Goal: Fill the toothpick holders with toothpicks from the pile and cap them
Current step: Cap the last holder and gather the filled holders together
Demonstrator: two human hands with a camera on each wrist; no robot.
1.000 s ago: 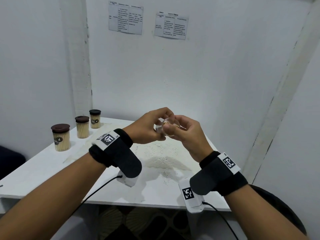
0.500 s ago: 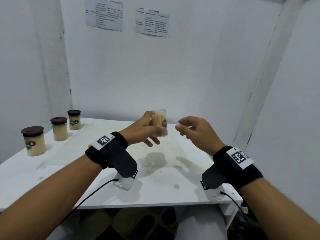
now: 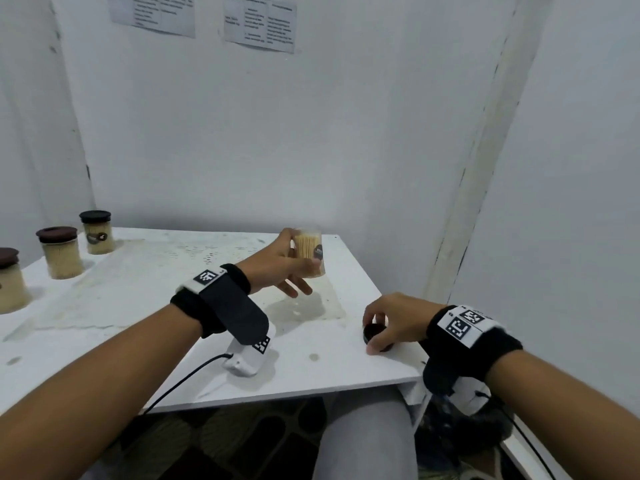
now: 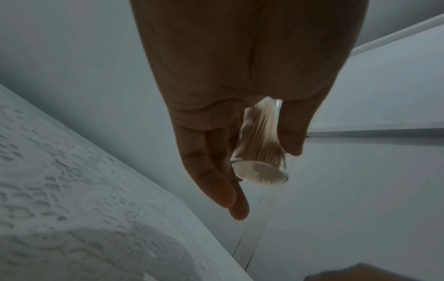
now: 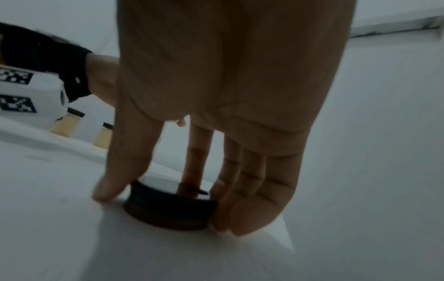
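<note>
My left hand [image 3: 294, 265] holds a clear toothpick holder [image 3: 309, 252] full of toothpicks, upright and uncapped, above the table. In the left wrist view the holder [image 4: 260, 152] sits between thumb and fingers, its open mouth packed with toothpick ends. My right hand [image 3: 379, 323] is down at the table's right front, thumb and fingers pinching a dark brown cap [image 3: 375, 332] that lies on the surface. The right wrist view shows the cap [image 5: 168, 207] on the table with the thumb at its left side and fingers at its right.
Three capped, filled holders [image 3: 61, 252] stand in a row at the table's left back. The white table [image 3: 311, 382] ends just right of the cap, with white walls behind and to the right. Two paper sheets [image 3: 259, 20] hang on the wall.
My right hand left the holder and dropped to the table's right front onto the cap. My left hand kept the holder raised. The head view swung right and down.
</note>
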